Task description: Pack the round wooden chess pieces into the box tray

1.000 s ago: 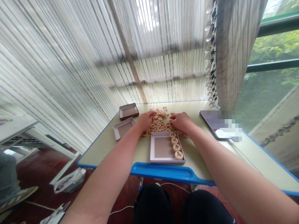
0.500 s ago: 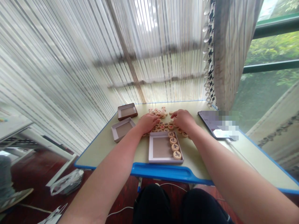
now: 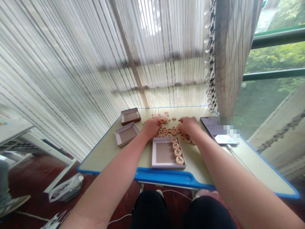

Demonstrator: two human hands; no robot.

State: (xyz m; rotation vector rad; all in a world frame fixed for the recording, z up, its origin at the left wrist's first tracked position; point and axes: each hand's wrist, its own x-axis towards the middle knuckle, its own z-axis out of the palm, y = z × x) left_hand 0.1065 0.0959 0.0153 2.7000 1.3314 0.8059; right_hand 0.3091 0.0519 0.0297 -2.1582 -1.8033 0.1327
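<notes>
Grips unclear, left hand (image 3: 153, 128) and right hand (image 3: 190, 126) are flanking discs (image 3: 169, 130) at nine and three o'clock, well inside the blue edge (image 3: 164, 177).

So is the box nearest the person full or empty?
Partly filled: four round pieces line the right side of the box, while the rest of its floor shows bare.

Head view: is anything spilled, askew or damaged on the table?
Nothing looks spilled or damaged. Two mild oddities: the pale box on the left sits at an angle to the front box, and one lone disc lies slightly apart beyond the pile.
</notes>
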